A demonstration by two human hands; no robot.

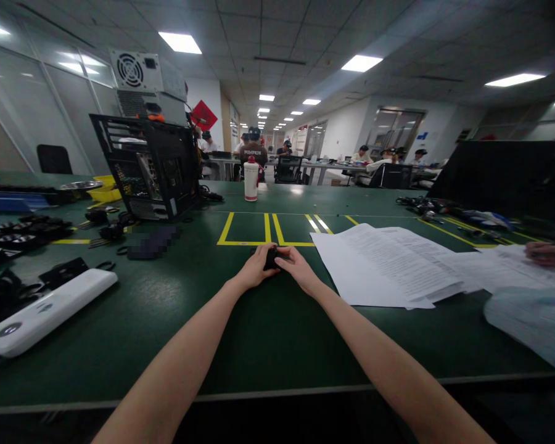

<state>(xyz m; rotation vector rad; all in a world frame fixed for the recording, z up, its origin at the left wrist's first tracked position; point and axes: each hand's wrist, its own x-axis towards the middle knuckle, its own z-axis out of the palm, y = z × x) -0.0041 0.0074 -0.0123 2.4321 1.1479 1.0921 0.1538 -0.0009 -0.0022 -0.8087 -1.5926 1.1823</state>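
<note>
Both my hands meet over the green tabletop point(268, 345), just in front of a yellow tape outline. Between them is a small black object point(271, 258), whose kind I cannot make out. My left hand point(256, 267) wraps its fingers round the left side of it. From the other side my right hand point(300, 266) pinches it, fingertips and thumb close together. Much of the object is hidden by the fingers. Printed paper sheets point(388, 265) lie to the right of my right hand.
An opened black computer case point(166, 166) stands back left, near a white bottle point(250, 180). A long white device point(50, 311) and black parts lie left. At the right edge, another person's hand point(548, 254) rests over papers. A dark monitor point(513, 185) stands behind.
</note>
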